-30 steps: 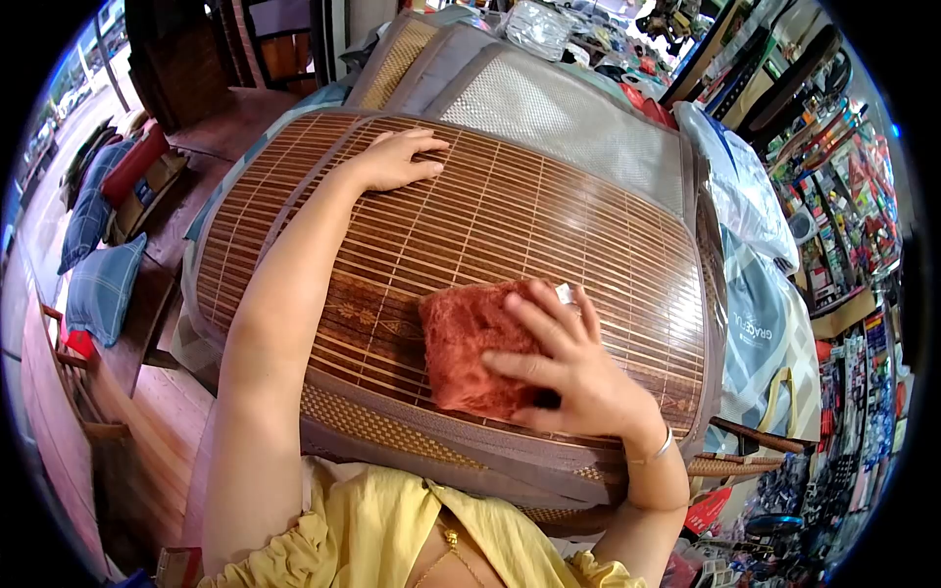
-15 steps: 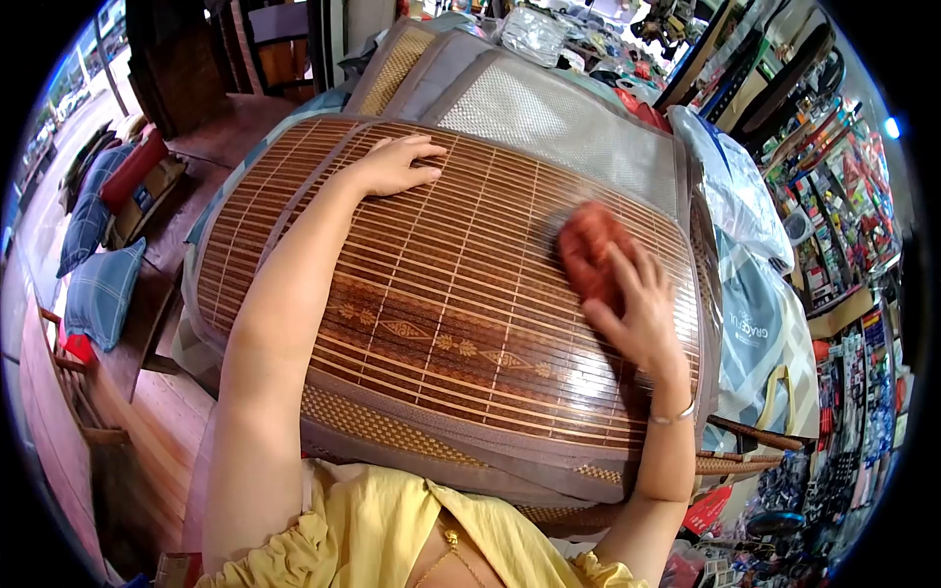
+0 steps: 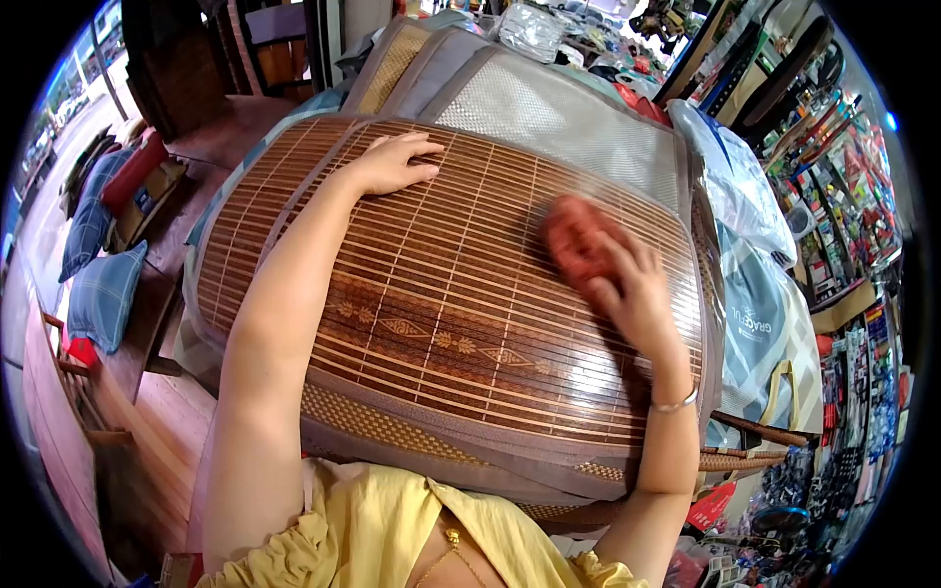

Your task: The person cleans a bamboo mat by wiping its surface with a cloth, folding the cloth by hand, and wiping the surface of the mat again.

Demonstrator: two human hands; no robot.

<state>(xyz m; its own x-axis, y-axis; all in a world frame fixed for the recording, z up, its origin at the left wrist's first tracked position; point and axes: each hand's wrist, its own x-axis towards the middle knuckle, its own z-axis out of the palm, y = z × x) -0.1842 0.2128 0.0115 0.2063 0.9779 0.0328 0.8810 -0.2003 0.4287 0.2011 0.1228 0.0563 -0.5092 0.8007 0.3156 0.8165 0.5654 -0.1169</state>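
Note:
A brown bamboo mat [image 3: 461,265] with a grey cloth border and a patterned band lies on a stack of other mats. My left hand [image 3: 392,165] rests on its far left part, fingers stretched out and holding nothing. Toward the right side, my right hand [image 3: 635,294] grips a crumpled red cloth [image 3: 576,240] against the slats. The cloth's far edge is smeared by motion. My fingers curl over its near right side, and a bracelet circles that wrist.
Beyond the brown mat lies a silvery woven mat [image 3: 569,113]. Plastic-wrapped bags [image 3: 760,323] stand at the right, before shelves crowded with small goods [image 3: 833,225]. Blue plaid cushions [image 3: 106,294] and a wooden bench [image 3: 157,314] are at the left.
My right hand has slid slightly away from me and to the left with the red cloth. The left hand stays in the same place on the mat.

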